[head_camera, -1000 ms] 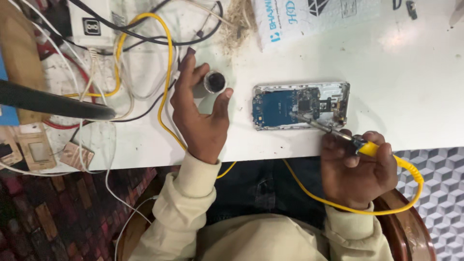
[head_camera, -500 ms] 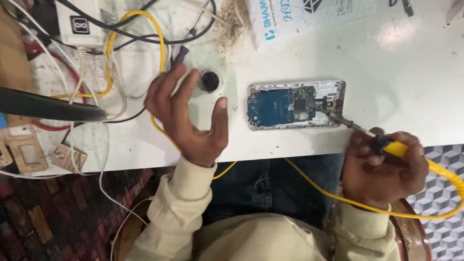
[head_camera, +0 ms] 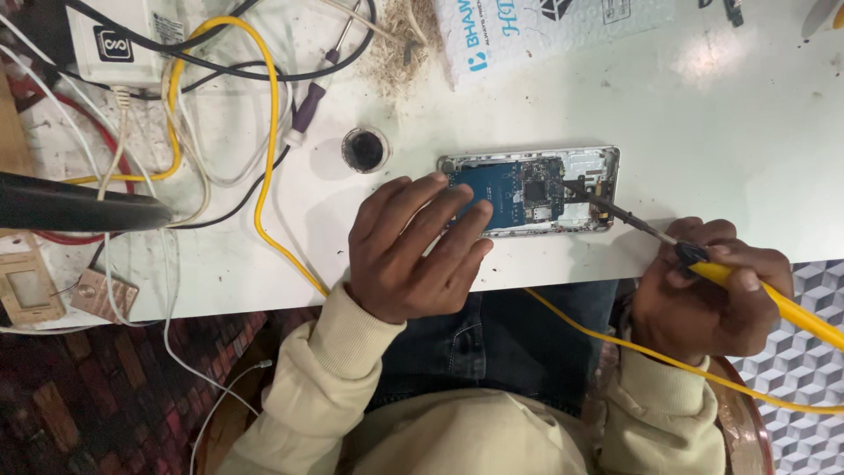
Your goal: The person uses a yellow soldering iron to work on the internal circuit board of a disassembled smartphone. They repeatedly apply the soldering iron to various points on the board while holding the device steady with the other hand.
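Cluttered white table, cables, opened phone

The left hand is being held palm down with its fingers spread flat and pointing away from the body. The right hand is being kept curled into a closed grip, thumb pressed on top, off to the side of the left hand. Both forearms are being extended forward in cream sleeves.
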